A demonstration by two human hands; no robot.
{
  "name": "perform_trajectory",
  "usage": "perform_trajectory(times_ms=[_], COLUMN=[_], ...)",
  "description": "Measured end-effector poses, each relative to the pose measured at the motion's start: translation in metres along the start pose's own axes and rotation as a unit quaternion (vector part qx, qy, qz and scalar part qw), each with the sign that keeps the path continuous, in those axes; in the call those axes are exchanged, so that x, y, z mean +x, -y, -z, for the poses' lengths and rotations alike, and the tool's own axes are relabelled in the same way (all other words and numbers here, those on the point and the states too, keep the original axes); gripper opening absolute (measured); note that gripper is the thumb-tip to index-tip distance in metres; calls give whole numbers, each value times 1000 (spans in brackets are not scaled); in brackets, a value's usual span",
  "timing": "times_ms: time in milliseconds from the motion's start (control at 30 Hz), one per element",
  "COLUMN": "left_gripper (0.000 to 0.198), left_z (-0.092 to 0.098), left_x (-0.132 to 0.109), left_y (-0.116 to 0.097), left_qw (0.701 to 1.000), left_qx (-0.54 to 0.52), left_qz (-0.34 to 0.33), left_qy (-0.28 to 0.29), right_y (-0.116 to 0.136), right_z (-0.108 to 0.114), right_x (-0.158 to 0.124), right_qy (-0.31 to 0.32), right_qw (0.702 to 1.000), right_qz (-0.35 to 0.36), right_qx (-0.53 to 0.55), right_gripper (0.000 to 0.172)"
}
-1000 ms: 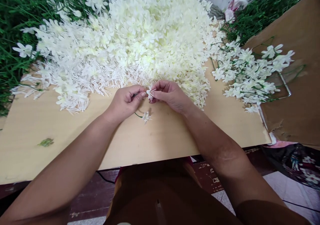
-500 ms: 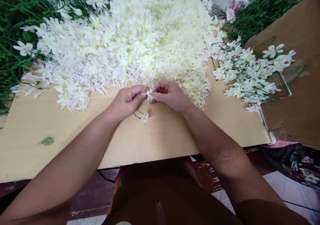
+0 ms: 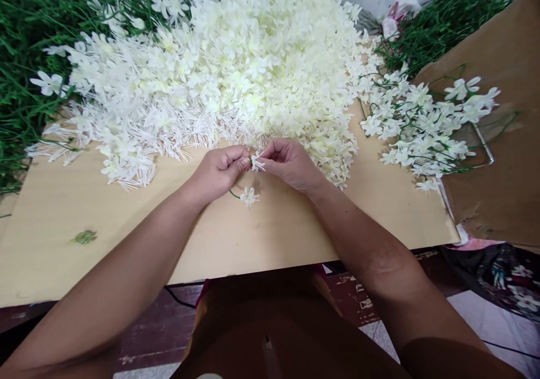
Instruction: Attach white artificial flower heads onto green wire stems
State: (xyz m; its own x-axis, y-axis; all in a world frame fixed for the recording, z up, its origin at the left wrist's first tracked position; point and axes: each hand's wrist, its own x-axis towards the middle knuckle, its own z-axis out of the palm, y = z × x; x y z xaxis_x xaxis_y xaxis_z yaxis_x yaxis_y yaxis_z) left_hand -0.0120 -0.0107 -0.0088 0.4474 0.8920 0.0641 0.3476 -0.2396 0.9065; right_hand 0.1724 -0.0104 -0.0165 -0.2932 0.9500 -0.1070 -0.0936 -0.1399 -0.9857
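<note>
My left hand (image 3: 221, 170) is closed in a pinch on a green artificial stem (image 3: 234, 194), mostly hidden by the fingers. One white artificial flower (image 3: 249, 197) sits on the stem's lower branch, below the hand. A second white flower (image 3: 257, 163) is between the two hands, its petals and thin white stamens showing, with a bit of green at its base. My right hand (image 3: 287, 162) pinches that flower between thumb and forefinger. Just beyond both hands lies a large heap of loose white flowers (image 3: 261, 70).
Green stems (image 3: 29, 58) are piled at the left, with more green stems (image 3: 442, 22) at the back right. Assembled white flower sprays (image 3: 417, 120) lie at the right by a brown cardboard sheet (image 3: 498, 171). A small green scrap (image 3: 84, 237) rests on the tabletop (image 3: 270, 238).
The flower between my hands now sits against the left fingertips with green showing at its base. My right fingers have shifted slightly up and right. The view has moved a little.
</note>
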Motion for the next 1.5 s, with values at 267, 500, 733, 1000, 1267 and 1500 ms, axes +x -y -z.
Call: perform_trajectory(times_ms=[267,500,733,1000,1267,1500], left_gripper=[19,22,26,29,41,43], left_z=[0,-1,-2,-5,-7,-7], left_x=[1,0,2,3,1,-1], left_y=[0,-1,-3,1,6,3], left_qw=[1000,998,999,999,998,996], left_qx=[-18,-63,-30,-10,-27,15], left_qz=[12,12,13,-6,-33,-43], left_qy=[1,16,4,-35,-49,-72], right_y=[0,8,6,6,7,9], right_z=[-2,1,4,4,2,2], right_x=[-1,-1,-1,-3,-2,-2], right_qy=[-13,18,25,40,25,30], right_qw=[1000,998,997,995,996,996], right_qz=[-8,-25,-25,-28,-41,-47], right_qx=[12,53,67,88,76,73], right_gripper=[45,41,40,37,37,39])
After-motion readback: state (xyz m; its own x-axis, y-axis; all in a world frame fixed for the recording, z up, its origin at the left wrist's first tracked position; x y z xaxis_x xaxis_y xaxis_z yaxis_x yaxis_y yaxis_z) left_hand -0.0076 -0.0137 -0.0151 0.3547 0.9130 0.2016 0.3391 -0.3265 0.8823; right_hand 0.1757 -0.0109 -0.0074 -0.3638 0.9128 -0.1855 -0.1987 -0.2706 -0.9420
